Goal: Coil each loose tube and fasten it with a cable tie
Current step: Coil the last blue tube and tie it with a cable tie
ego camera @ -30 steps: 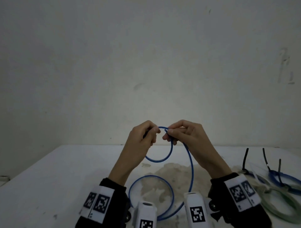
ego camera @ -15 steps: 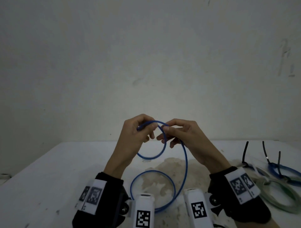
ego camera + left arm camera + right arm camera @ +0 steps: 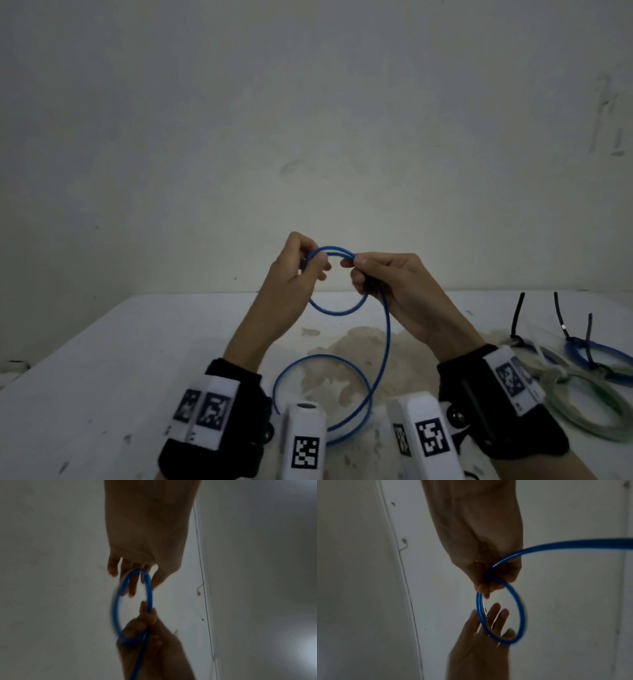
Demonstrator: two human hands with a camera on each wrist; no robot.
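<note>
Above the white table (image 3: 137,359) I hold both hands up with a thin blue tube (image 3: 337,311) between them. The tube makes a small double-strand loop in the air. My left hand (image 3: 317,270) pinches the loop's left side between thumb and fingers. My right hand (image 3: 352,272) pinches its right side, where the strands cross. In the left wrist view the blue tube (image 3: 114,608) runs from my left hand (image 3: 137,580) to my right hand (image 3: 147,623). From the right hand (image 3: 488,586) the tube's tail (image 3: 565,546) leaves to the right. It hangs down to a wider loop (image 3: 318,358) lying on the table.
At the table's right edge lie coiled tubes: blue ones (image 3: 603,353) and a clear greenish one (image 3: 589,421), with black cable ties (image 3: 516,318) sticking up. A brown stain (image 3: 346,342) marks the middle of the table. A bare wall stands close behind.
Both hands have risen with the tube. The held loop has grown wider and now shows two strands at its top. The tail on the table has been drawn up a little.
</note>
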